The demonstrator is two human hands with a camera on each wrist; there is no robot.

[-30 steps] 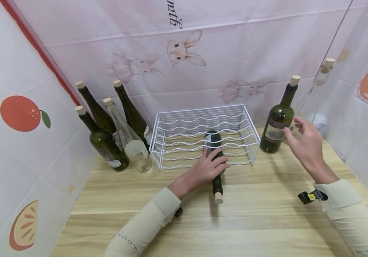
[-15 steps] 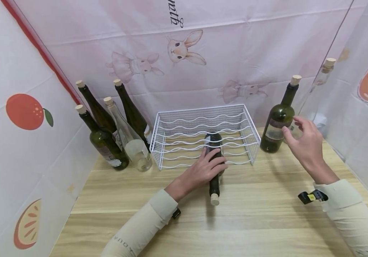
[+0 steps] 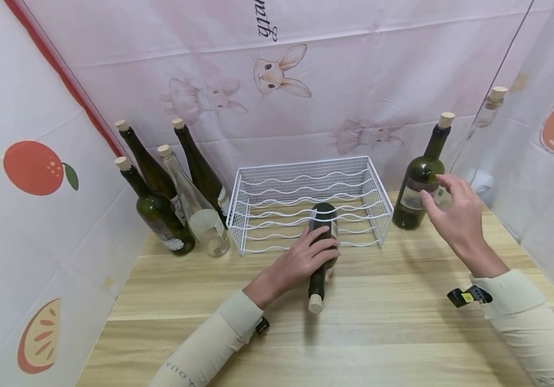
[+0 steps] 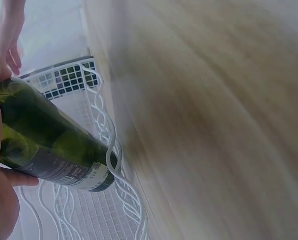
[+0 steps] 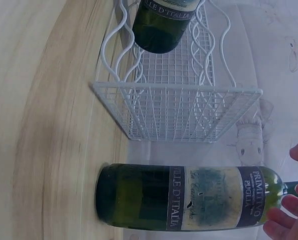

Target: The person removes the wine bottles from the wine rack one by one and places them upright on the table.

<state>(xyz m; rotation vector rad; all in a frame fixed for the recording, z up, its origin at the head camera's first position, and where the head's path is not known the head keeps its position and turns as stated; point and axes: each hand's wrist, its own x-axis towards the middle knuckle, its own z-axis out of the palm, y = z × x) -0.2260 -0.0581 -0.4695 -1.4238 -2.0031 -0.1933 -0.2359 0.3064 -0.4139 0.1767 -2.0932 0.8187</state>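
Observation:
My left hand (image 3: 301,258) holds a dark green corked wine bottle (image 3: 326,211) lying tilted on its side. Its base reaches into a white wire wine rack (image 3: 303,163), and its neck points towards me. In the left wrist view, thumb and fingers lie round the bottle (image 4: 48,135), whose base is among the wavy wires. My right hand (image 3: 458,212), thumb and fingers spread apart, is beside a second green wine bottle (image 3: 410,207) standing upright right of the rack. In the right wrist view, the fingertips of the right hand (image 5: 289,215) are by that bottle's shoulder; contact is unclear.
Left of the rack stand several corked bottles: a green bottle (image 3: 165,220), a clear bottle (image 3: 206,226) and darker ones behind. A clear corked bottle (image 3: 487,113) stands behind the right hand. Printed curtains (image 3: 325,102) enclose the wooden table (image 3: 383,333).
The held bottle's corked end has swung left and slightly towards me, with the left hand shifting the same way. My right hand has moved a little left beside the upright bottle.

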